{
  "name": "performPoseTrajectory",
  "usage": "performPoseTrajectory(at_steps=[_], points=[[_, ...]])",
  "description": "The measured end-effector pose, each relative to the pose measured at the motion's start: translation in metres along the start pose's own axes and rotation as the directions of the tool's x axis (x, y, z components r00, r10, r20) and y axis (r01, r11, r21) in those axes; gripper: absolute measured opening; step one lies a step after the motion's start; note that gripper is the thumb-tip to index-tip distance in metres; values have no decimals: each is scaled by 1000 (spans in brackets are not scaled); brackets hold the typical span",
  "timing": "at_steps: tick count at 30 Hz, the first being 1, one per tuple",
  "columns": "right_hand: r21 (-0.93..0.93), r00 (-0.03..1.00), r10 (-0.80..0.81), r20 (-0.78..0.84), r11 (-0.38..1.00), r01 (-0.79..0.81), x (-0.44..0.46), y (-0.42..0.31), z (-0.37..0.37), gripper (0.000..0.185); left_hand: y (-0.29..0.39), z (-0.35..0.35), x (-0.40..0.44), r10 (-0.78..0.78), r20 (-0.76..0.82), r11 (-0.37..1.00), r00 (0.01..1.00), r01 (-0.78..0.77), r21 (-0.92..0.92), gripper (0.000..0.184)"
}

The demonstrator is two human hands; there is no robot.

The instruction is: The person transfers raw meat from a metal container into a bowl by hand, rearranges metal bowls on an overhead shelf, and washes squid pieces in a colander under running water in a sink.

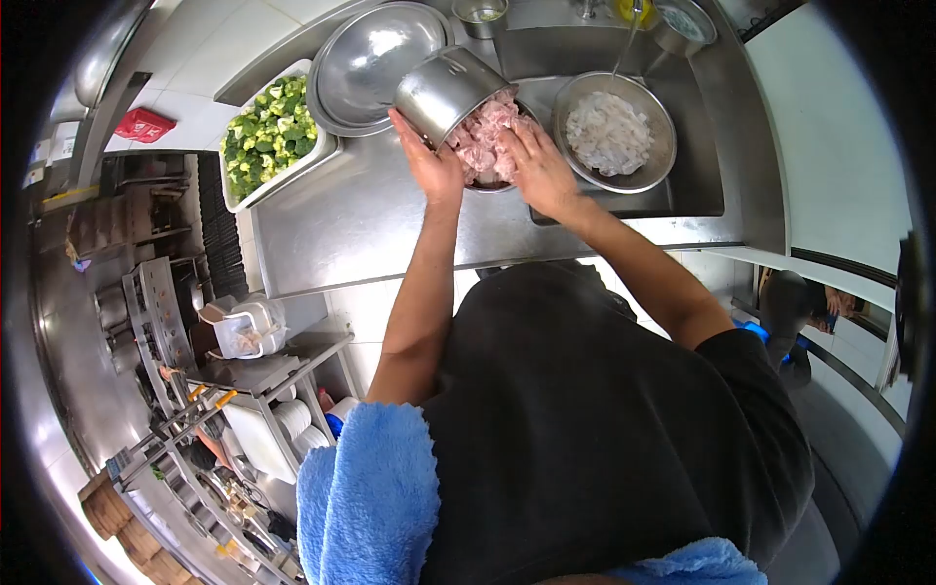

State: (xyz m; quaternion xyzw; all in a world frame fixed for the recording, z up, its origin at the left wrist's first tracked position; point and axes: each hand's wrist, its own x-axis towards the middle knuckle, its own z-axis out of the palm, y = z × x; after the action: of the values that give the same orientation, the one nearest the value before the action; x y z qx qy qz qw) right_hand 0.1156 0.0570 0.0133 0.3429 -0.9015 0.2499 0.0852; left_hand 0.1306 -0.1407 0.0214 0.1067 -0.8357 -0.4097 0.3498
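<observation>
A steel pot [444, 90] lies tipped on its side, its mouth toward a heap of pink raw meat [485, 139]. My left hand [430, 166] supports the pot from below near its rim, palm against the metal. On the right side of the meat rests my right hand [537, 166], its fingers spread over the pieces. Under the meat the rim of a round steel bowl [490, 187] shows in part; the rest of it is hidden. Right of my right hand, a steel bowl [667, 146] holds pale, translucent pieces [610, 134] in the sink.
At the left stands a white tub [234, 200] of broccoli [271, 136]. A wide steel basin [375, 63] sits beside the pot. Water runs from a tap [636, 8] above the sink [702, 175]. Small steel containers stand at the back. A person's hand shows at far right.
</observation>
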Motion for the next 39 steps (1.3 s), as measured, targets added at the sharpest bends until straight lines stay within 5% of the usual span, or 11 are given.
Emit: performPoseTrajectory(at_steps=[10, 13, 16, 19, 22, 25, 31, 39], points=[[-230, 946, 157, 284, 969, -92, 16, -28, 13, 34, 0, 3, 11, 67, 41, 992, 997, -70, 102, 88], [-127, 852, 184, 490, 982, -139, 26, -27, -26, 37, 8, -2, 15, -16, 45, 1000, 999, 15, 24, 87], [-71, 865, 231, 446, 972, -223, 38, -33, -58, 35, 0, -1, 15, -4, 26, 1000, 1000, 4, -6, 88], [-46, 998, 31, 46, 999, -29, 30, -27, -39, 39, -4, -2, 18, -12, 11, 999, 1000, 12, -50, 86], [-46, 999, 7, -42, 999, -9, 34, -27, -29, 44, -1, -1, 23, -16, -32, 996, 999, 13, -89, 85], [89, 975, 163, 152, 980, -178, 42, -29, -39, 53, 4, -7, 26, 0, -4, 998, 1000, 0, -68, 84], [75, 994, -26, 105, 997, 18, 49, -8, -19, 43, 14, -12, 29, 37, -28, 999, 999, -38, -37, 84], [160, 972, -110, 205, 984, 78, 49, -22, -12, 34, 20, -17, 37, 73, -28, 996, 997, -75, -50, 81]])
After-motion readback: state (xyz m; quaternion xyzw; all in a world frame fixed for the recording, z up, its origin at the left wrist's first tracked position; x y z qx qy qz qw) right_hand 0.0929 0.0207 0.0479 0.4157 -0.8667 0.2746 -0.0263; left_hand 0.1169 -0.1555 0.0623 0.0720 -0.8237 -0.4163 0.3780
